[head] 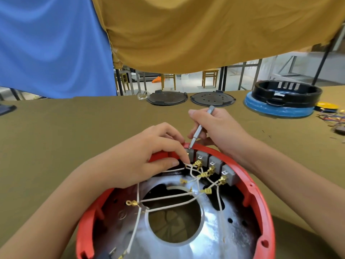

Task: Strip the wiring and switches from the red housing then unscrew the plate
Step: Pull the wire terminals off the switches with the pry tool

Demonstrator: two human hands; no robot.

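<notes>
Red housing (291, 186) holding white wires (168, 200), grey switches (214, 162), left hand (147, 156) pinching wire, right hand (214, 128) gripping screwdriver (200, 128)

Two dark lids (166, 98), black ring (286, 94)

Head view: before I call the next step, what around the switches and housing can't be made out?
- Leftmost grey switch: mostly covered by left hand fingers; the metal tool tip's contact point is unclear.
- Red housing: near side cut off by the bottom edge.
- Silver plate: screws too small or hidden to identify.
- White wires: some ends run out of frame at the bottom.
- Right hand: fingertips hidden behind the rim.
</notes>
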